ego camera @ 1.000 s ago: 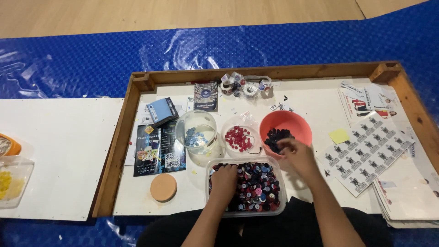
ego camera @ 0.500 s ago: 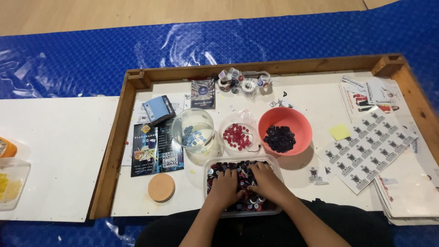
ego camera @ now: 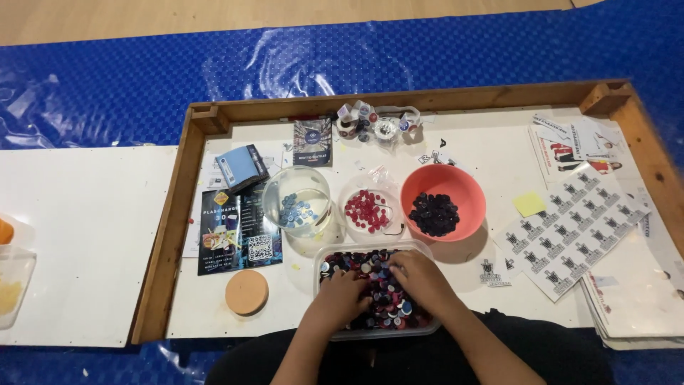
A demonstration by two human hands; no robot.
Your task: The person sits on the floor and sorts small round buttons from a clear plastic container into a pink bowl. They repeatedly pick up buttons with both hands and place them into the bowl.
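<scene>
Both hands were down in the clear tub of mixed buttons (ego camera: 335, 265) at the near edge of the wooden-framed tray (ego camera: 165, 246).

The left hand (ego camera: 340, 297) and right hand (ego camera: 422, 278) lay among the red, blue and dark buttons, fingers curled; whether either pinched a button, I could not tell. Just beyond the tub stood a clear bowl of blue buttons (ego camera: 296, 201), a clear bowl of red buttons (ego camera: 368, 204) and an orange bowl of dark buttons (ego camera: 443, 202). A round cork coaster (ego camera: 246, 291) lay left of the tub, sheets of stickers (ego camera: 570, 228) to the right.
</scene>
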